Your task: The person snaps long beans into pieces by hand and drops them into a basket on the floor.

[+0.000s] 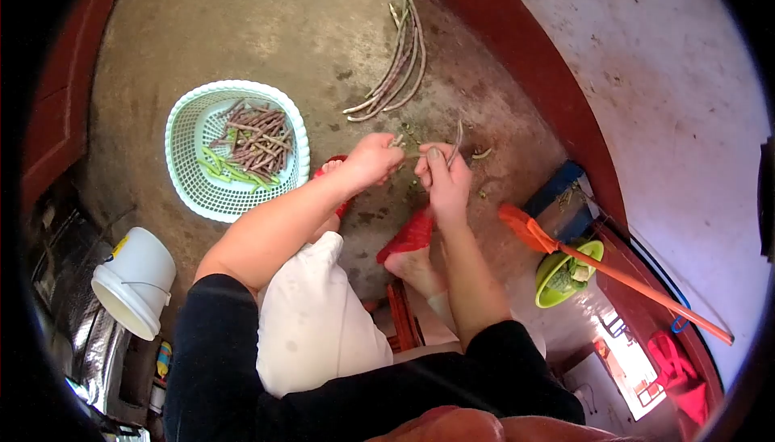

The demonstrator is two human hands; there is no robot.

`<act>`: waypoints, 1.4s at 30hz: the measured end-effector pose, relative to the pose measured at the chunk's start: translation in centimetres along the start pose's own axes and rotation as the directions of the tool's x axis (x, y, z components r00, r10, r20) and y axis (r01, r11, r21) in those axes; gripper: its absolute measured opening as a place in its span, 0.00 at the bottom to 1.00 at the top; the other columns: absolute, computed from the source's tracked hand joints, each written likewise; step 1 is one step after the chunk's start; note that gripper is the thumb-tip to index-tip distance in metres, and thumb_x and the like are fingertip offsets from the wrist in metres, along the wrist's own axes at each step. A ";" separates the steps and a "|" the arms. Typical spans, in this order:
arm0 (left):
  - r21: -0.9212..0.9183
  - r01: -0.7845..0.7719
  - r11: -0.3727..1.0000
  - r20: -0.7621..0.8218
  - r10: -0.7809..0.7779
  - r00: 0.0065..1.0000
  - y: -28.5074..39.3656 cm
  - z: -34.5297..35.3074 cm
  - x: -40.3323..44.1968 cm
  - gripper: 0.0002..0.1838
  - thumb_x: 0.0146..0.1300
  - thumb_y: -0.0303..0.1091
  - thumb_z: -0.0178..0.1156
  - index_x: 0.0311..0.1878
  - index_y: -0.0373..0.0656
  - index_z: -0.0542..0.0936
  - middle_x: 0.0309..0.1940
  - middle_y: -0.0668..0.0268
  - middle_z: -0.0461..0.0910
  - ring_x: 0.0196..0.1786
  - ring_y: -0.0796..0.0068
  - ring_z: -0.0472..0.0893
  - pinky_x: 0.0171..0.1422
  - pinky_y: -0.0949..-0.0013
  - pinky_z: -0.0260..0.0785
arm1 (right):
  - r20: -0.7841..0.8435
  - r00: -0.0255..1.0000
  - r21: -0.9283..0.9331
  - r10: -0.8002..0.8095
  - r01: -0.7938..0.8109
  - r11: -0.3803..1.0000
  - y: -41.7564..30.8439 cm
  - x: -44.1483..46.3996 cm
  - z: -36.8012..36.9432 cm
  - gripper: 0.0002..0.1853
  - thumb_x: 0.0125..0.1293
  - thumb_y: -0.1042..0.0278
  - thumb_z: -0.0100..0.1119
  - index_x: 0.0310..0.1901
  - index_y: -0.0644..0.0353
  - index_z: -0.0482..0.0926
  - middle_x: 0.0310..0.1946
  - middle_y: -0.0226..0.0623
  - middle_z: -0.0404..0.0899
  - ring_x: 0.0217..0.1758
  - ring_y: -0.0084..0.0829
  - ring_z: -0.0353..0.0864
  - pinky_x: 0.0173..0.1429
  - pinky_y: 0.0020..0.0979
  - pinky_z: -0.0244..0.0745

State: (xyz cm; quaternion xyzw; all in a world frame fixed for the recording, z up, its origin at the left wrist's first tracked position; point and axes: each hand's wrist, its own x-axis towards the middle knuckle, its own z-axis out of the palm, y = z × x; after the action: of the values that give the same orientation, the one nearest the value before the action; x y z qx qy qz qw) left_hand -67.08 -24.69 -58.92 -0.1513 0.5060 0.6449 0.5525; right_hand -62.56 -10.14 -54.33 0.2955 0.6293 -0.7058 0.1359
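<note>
My left hand [375, 159] is closed, with short bean pieces poking out near its thumb. Just to its right, my right hand [446, 174] pinches a long bean [458, 142], one end of which sticks up past the fingers. A short stretch of bean spans the small gap between both hands. On the floor beyond them lies a loose bunch of long purplish beans [401, 67]. To the left stands a pale green slotted basket [191, 117] holding short purple and green bean pieces [260, 139].
A white bucket [145, 268] lies tilted at the lower left. At the right are a green bowl [551, 274] with leafy scraps, an orange-handled tool [638, 280] and a blue box-like object [557, 188]. Small bean scraps dot the floor around my hands. Red slippers are on my feet.
</note>
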 end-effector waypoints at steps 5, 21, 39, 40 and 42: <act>-0.064 -0.038 0.997 -0.139 0.029 0.990 0.4 -0.5 -0.3 0.06 0.55 0.32 0.51 0.32 0.41 0.71 0.21 0.69 0.71 0.22 0.79 0.70 0.24 0.75 0.64 | 0.017 0.998 -0.012 -0.063 0.064 0.998 -1.1 -0.6 -0.1 0.10 0.67 0.66 0.47 0.41 0.65 0.73 0.21 0.29 0.73 0.20 0.15 0.63 0.24 0.17 0.58; 0.291 -0.137 0.947 -0.073 0.165 0.984 0.8 0.2 -3.1 0.08 0.54 0.29 0.55 0.38 0.40 0.72 0.23 0.64 0.73 0.25 0.73 0.73 0.30 0.69 0.70 | -0.308 0.951 -0.539 -0.022 -0.155 0.828 1.0 2.3 -5.7 0.09 0.59 0.69 0.54 0.38 0.63 0.75 0.22 0.34 0.76 0.23 0.25 0.77 0.29 0.27 0.71; 0.129 -0.133 0.983 0.482 0.055 0.874 -0.9 2.8 -3.1 0.16 0.66 0.38 0.46 0.49 0.38 0.73 0.33 0.66 0.75 0.37 0.75 0.73 0.42 0.72 0.67 | 0.346 0.886 0.758 0.310 -0.458 0.464 -0.1 3.1 -8.2 0.08 0.64 0.65 0.47 0.32 0.60 0.72 0.19 0.26 0.66 0.14 0.18 0.59 0.14 0.20 0.51; 0.002 0.236 0.972 0.572 -0.195 0.797 -0.5 3.0 -3.6 0.15 0.66 0.39 0.45 0.46 0.39 0.74 0.27 0.68 0.73 0.29 0.78 0.72 0.33 0.74 0.66 | 0.331 0.920 0.693 0.208 -0.386 0.609 0.5 3.2 -8.3 0.08 0.64 0.65 0.47 0.32 0.59 0.72 0.19 0.25 0.66 0.14 0.18 0.61 0.15 0.20 0.53; -0.062 0.217 0.974 0.528 -0.153 0.835 -0.3 2.8 -4.0 0.12 0.66 0.39 0.45 0.39 0.42 0.75 0.18 0.75 0.63 0.22 0.85 0.63 0.23 0.78 0.56 | 0.295 0.928 0.690 0.228 -0.372 0.621 0.3 3.3 -7.3 0.09 0.64 0.64 0.45 0.31 0.59 0.71 0.20 0.28 0.69 0.16 0.20 0.64 0.15 0.21 0.57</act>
State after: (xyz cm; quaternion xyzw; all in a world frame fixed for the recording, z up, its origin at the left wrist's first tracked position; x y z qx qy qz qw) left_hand -64.46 -24.63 -54.83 -0.0523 0.2812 0.6341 0.7184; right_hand -63.16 -2.52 -56.76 0.3616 0.2186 -0.8887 0.1778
